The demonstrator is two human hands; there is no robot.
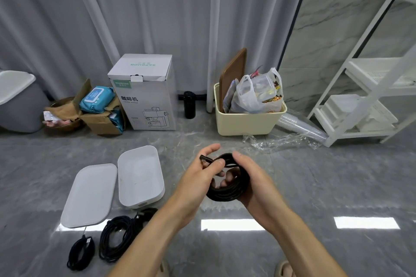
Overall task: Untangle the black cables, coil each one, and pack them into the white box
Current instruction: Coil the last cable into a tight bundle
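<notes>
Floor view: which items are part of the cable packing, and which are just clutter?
Job: coiled cable held by left hand and right hand; white box; lid; two cable bundles on floor.

Clutter: coffee-maker carton; cream bin; black bottle; wipes.

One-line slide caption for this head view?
Both hands hold a coiled black cable beside the open white box; two more cables lie on the floor.
</notes>
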